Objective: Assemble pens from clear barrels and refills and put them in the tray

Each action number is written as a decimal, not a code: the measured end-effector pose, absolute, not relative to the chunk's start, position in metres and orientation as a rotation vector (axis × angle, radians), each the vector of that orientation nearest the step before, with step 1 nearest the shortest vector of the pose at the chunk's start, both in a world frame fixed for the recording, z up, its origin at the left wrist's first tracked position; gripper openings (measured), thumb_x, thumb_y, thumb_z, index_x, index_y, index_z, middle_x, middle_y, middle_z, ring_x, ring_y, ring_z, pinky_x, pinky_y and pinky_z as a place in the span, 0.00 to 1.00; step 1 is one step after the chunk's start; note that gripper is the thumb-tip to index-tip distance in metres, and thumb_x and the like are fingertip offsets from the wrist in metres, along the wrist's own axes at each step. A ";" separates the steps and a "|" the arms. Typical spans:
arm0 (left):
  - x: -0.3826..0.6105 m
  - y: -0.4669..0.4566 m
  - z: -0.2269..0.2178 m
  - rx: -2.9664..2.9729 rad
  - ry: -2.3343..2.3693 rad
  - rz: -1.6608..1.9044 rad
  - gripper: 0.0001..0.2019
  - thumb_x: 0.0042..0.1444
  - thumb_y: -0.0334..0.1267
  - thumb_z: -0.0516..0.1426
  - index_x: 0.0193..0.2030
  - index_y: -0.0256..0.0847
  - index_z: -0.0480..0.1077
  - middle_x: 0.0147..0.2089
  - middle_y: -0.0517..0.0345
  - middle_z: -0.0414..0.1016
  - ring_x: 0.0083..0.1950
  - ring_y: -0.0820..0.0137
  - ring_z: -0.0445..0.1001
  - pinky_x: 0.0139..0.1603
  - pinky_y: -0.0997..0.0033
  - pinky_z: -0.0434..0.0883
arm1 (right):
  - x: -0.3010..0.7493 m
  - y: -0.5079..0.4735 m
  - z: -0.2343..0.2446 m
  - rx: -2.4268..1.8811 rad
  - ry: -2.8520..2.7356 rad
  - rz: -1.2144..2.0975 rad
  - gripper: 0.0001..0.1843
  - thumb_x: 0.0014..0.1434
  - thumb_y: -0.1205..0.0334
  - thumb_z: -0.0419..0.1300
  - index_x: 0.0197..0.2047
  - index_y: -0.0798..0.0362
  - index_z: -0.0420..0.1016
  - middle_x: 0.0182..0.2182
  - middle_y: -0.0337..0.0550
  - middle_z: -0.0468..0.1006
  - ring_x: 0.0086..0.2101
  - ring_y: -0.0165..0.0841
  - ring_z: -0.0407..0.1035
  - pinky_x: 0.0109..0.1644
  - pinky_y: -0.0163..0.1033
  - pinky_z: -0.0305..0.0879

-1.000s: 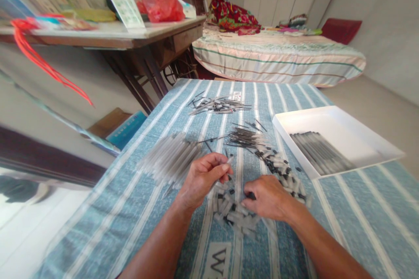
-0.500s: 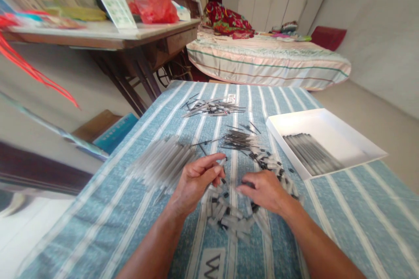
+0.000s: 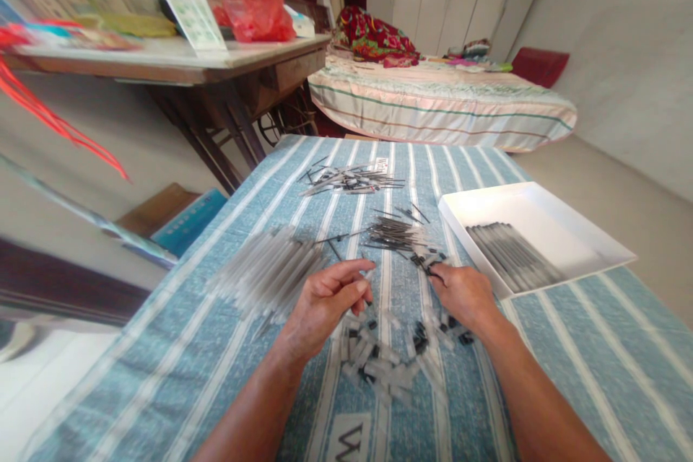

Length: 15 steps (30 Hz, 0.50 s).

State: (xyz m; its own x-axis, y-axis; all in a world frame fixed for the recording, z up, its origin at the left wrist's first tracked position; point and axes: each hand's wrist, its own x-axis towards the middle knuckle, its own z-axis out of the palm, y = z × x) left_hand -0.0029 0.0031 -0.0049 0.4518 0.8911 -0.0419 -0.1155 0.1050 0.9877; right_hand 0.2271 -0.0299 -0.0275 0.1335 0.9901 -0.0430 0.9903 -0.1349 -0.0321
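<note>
My left hand (image 3: 330, 296) is closed in a pinch around a small whitish pen part (image 3: 369, 277) with a dark end, mostly covered by the fingers. On the right, my right hand (image 3: 464, 292) reaches into a pile of small clear-and-black pen pieces (image 3: 419, 260), its fingertips bunched at the pile's edge; what is between them is hidden. Below both hands lie scattered translucent pen caps (image 3: 387, 368), some with black parts. Whitish pen barrels (image 3: 268, 267) are stacked beside my left hand. Thin dark refills (image 3: 394, 231) lie in a bundle beyond the hands.
A white box lid (image 3: 574, 238) holds a row of dark-filled pens (image 3: 512, 256) on the right. Another heap of thin pen parts (image 3: 349, 179) lies farther back on the striped tablecloth (image 3: 216, 382). A wooden desk (image 3: 216, 68) stands left, a bed (image 3: 444, 101) behind.
My right hand has moved away from me and to the right, from over the caps to the pile of small pieces. My left hand stays nearly still, still pinching the pen part.
</note>
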 end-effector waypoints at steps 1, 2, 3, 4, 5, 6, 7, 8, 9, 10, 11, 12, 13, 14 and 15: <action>-0.003 0.003 -0.005 1.249 0.802 0.866 0.13 0.51 0.34 0.58 0.45 0.38 0.71 0.25 0.60 0.72 0.24 0.77 0.66 0.26 0.77 0.64 | 0.227 -0.030 -0.028 2.376 2.075 -0.079 0.15 0.60 0.57 0.47 0.38 0.47 0.75 0.29 0.47 0.79 0.30 0.39 0.73 0.28 0.36 0.57; -0.003 0.003 -0.006 1.257 0.800 0.858 0.13 0.51 0.34 0.57 0.45 0.38 0.71 0.26 0.60 0.72 0.24 0.77 0.66 0.26 0.77 0.64 | 0.227 -0.030 -0.029 2.401 2.092 -0.080 0.15 0.60 0.58 0.47 0.38 0.48 0.75 0.28 0.47 0.78 0.29 0.39 0.73 0.28 0.36 0.57; -0.003 0.003 -0.006 1.265 0.797 0.849 0.13 0.52 0.34 0.57 0.45 0.38 0.71 0.26 0.60 0.72 0.24 0.77 0.66 0.26 0.77 0.64 | 0.228 -0.030 -0.030 2.441 2.122 -0.091 0.15 0.60 0.58 0.48 0.37 0.49 0.75 0.27 0.46 0.78 0.29 0.38 0.72 0.28 0.36 0.57; -0.003 0.003 -0.006 1.272 0.795 0.841 0.13 0.52 0.34 0.57 0.45 0.38 0.71 0.26 0.60 0.72 0.24 0.77 0.66 0.26 0.76 0.64 | 0.228 -0.030 -0.030 2.497 2.171 -0.124 0.15 0.59 0.57 0.48 0.35 0.49 0.75 0.26 0.45 0.78 0.28 0.37 0.72 0.29 0.36 0.57; -0.003 0.003 -0.006 1.277 0.793 0.833 0.13 0.52 0.34 0.57 0.45 0.38 0.71 0.26 0.60 0.72 0.24 0.77 0.66 0.26 0.76 0.64 | 0.228 -0.030 -0.031 2.573 2.241 -0.185 0.14 0.59 0.57 0.49 0.34 0.50 0.75 0.25 0.44 0.77 0.28 0.36 0.71 0.29 0.36 0.58; -0.003 0.003 -0.006 1.283 0.793 0.823 0.13 0.52 0.34 0.57 0.45 0.38 0.70 0.26 0.60 0.72 0.24 0.77 0.66 0.25 0.76 0.64 | 0.227 -0.030 -0.032 2.663 2.327 -0.288 0.13 0.58 0.56 0.50 0.32 0.51 0.74 0.24 0.42 0.76 0.27 0.35 0.71 0.29 0.35 0.59; -0.003 0.003 -0.006 1.289 0.794 0.812 0.13 0.52 0.34 0.57 0.45 0.37 0.70 0.26 0.60 0.72 0.23 0.77 0.66 0.25 0.76 0.64 | 0.227 -0.030 -0.033 2.757 2.417 -0.450 0.13 0.58 0.55 0.51 0.31 0.52 0.73 0.23 0.41 0.75 0.26 0.33 0.70 0.29 0.35 0.59; -0.003 0.003 -0.006 1.296 0.797 0.800 0.13 0.52 0.34 0.57 0.45 0.37 0.70 0.26 0.60 0.72 0.23 0.77 0.65 0.25 0.76 0.64 | 0.225 -0.031 -0.034 2.835 2.495 -0.681 0.13 0.57 0.55 0.52 0.30 0.53 0.72 0.21 0.40 0.74 0.24 0.32 0.69 0.29 0.34 0.60; -0.003 0.003 -0.005 1.303 0.801 0.785 0.13 0.51 0.34 0.57 0.45 0.37 0.71 0.25 0.60 0.72 0.23 0.77 0.65 0.25 0.77 0.63 | 0.223 -0.031 -0.034 2.880 2.543 -0.976 0.13 0.56 0.54 0.54 0.28 0.53 0.71 0.21 0.39 0.74 0.23 0.31 0.68 0.27 0.34 0.61; -0.002 0.002 -0.005 1.310 0.805 0.767 0.13 0.51 0.34 0.57 0.45 0.37 0.71 0.25 0.60 0.72 0.23 0.77 0.65 0.25 0.77 0.63 | 0.221 -0.031 -0.035 2.879 2.552 -1.307 0.13 0.55 0.53 0.55 0.28 0.53 0.70 0.20 0.39 0.74 0.22 0.31 0.68 0.25 0.33 0.61; -0.002 0.001 -0.004 1.317 0.807 0.748 0.13 0.51 0.34 0.57 0.45 0.36 0.71 0.25 0.61 0.71 0.23 0.78 0.65 0.25 0.77 0.63 | 0.218 -0.032 -0.036 2.839 2.525 -1.632 0.13 0.53 0.52 0.57 0.27 0.54 0.69 0.20 0.39 0.74 0.20 0.30 0.68 0.24 0.33 0.61; -0.001 0.000 -0.003 1.321 0.807 0.728 0.13 0.51 0.34 0.57 0.45 0.36 0.71 0.25 0.61 0.71 0.23 0.78 0.65 0.25 0.77 0.63 | 0.215 -0.032 -0.036 2.768 2.481 -1.917 0.13 0.52 0.52 0.59 0.27 0.54 0.70 0.20 0.39 0.75 0.19 0.30 0.68 0.22 0.33 0.62; 0.000 -0.001 -0.002 1.325 0.807 0.709 0.13 0.51 0.34 0.57 0.44 0.36 0.71 0.25 0.61 0.71 0.23 0.78 0.65 0.25 0.77 0.63 | 0.212 -0.033 -0.036 2.696 2.435 -2.136 0.13 0.50 0.53 0.61 0.27 0.54 0.70 0.20 0.39 0.75 0.19 0.29 0.67 0.22 0.33 0.62; 0.000 -0.002 -0.001 1.328 0.808 0.688 0.13 0.50 0.34 0.57 0.44 0.36 0.71 0.25 0.61 0.71 0.22 0.78 0.65 0.25 0.77 0.62 | 0.209 -0.034 -0.036 2.639 2.396 -2.292 0.12 0.48 0.53 0.63 0.27 0.55 0.71 0.20 0.39 0.76 0.18 0.29 0.67 0.21 0.33 0.62; 0.001 -0.003 0.000 1.333 0.810 0.667 0.13 0.50 0.34 0.57 0.43 0.36 0.72 0.24 0.61 0.71 0.22 0.78 0.65 0.25 0.77 0.62 | 0.206 -0.034 -0.036 2.606 2.364 -2.400 0.12 0.47 0.54 0.65 0.26 0.55 0.72 0.19 0.38 0.75 0.17 0.28 0.66 0.21 0.32 0.62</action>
